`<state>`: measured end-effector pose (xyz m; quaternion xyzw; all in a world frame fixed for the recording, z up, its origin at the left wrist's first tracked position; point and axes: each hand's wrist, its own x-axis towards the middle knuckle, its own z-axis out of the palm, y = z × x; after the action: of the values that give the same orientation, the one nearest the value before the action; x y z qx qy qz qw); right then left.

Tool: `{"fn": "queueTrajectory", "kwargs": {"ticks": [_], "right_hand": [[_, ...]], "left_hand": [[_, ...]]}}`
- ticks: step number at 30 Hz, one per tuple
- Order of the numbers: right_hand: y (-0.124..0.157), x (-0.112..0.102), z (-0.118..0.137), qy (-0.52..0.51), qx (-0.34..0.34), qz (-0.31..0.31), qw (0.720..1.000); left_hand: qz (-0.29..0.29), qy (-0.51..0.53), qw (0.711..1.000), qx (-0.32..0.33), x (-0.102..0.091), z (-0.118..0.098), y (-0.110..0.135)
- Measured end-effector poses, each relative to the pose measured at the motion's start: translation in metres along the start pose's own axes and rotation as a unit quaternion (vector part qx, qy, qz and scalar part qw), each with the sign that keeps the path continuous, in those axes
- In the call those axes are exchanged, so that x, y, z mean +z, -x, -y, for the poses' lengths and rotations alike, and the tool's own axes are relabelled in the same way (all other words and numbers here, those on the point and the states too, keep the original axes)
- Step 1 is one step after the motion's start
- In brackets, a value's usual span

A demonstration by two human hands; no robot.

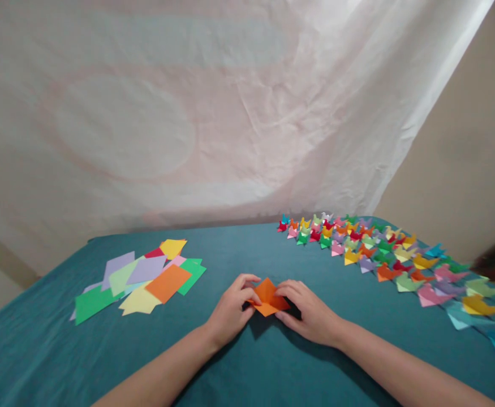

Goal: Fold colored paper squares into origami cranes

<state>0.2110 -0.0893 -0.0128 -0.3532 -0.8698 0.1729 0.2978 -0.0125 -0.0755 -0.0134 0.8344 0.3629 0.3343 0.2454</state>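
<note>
Between my hands, a partly folded sheet of orange origami paper (267,297) is held just over the green-blue cloth, with creases showing and one corner pointing away from me. My left hand (235,302) pinches its left corner between thumb and fingers. On the opposite side, my right hand (304,310) grips the right corner, its thumb low and its fingers along the upper edge. A dark shadow falls on the cloth below the paper. The undersides of the folds are hidden.
Loose coloured paper sheets (168,282) lie overlapping in a pile on the left. Rows of small folded paper birds (368,243) in many colours cover the table's right side. A pale curtain (188,113) hangs behind the cloth-covered table (230,249).
</note>
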Motion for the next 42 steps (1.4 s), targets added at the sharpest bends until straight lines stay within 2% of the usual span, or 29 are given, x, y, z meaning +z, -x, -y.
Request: {"fn": "queueTrajectory", "kwargs": {"ticks": [5, 10, 16, 26, 32, 42], "right_hand": [[0.001, -0.003, 0.002, 0.008, -0.035, 0.010, 0.999], [0.001, 0.002, -0.007, 0.003, -0.025, -0.040, 0.999], [0.002, 0.008, -0.018, -0.004, -0.035, -0.058, 0.998], [0.001, 0.008, -0.019, -0.060, -0.037, -0.092, 0.993], [-0.001, 0.008, -0.018, -0.044, -0.022, -0.106, 0.993], [0.000, 0.008, -0.021, -0.011, -0.029, -0.106, 0.994]], "left_hand": [[-0.014, -0.041, 0.999, 0.023, 0.000, 0.002, 0.001], [-0.048, -0.074, 0.996, 0.035, -0.003, 0.002, -0.001], [-0.077, -0.082, 0.993, 0.038, -0.005, -0.001, -0.002], [-0.118, -0.039, 0.992, -0.006, -0.004, 0.003, -0.003], [-0.133, -0.023, 0.990, -0.033, -0.004, 0.006, -0.004], [-0.118, -0.011, 0.991, -0.062, -0.005, 0.007, -0.006]]}}
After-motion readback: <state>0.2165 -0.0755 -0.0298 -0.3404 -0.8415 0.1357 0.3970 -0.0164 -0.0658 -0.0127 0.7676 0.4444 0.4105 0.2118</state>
